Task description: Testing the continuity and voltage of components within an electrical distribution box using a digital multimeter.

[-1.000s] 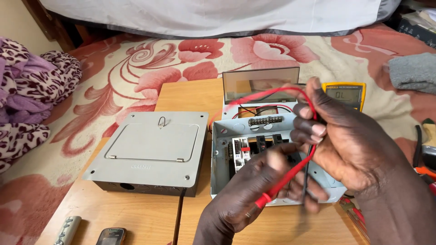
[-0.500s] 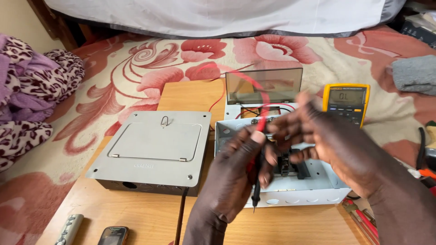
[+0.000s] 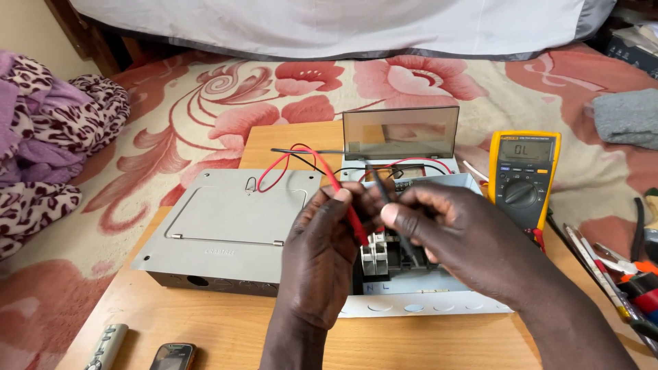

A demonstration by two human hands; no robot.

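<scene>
Red plastic is the first thing under my fingers: my left hand (image 3: 322,253) is closed in a pinch around a red test probe (image 3: 346,202), thumb and forefinger clamped on its slim shaft. The probe runs on a slant, its lead end up and to the left, its tip down and to the right toward the open box below. My right hand (image 3: 466,240) is likewise closed, pinching a black test probe (image 3: 387,199), which also leans, its upper end rising toward the far side of the box and its tip dropping down behind my fingers, where I cannot see it. The two hands nearly meet, fingertips just beside each other, directly above a white breaker box (image 3: 425,301) whose tinted lid (image 3: 401,131) stands propped open at the back. Inside the box, just under my hands, sit pale breaker switches (image 3: 373,257); the left hand's red tip lies nearest to them. Red and black leads (image 3: 288,161) loop away over the box toward the left. To the right of the box, a yellow multimeter (image 3: 524,175) lies face up, near my right wrist. To the left, touching the box, sits a grey metal enclosure (image 3: 226,229) with its door shut. Everything rests on a wooden surface (image 3: 425,346) set upon a flowered bedcover (image 3: 205,116). Hand tools (image 3: 617,270) lie at the far right edge.
</scene>
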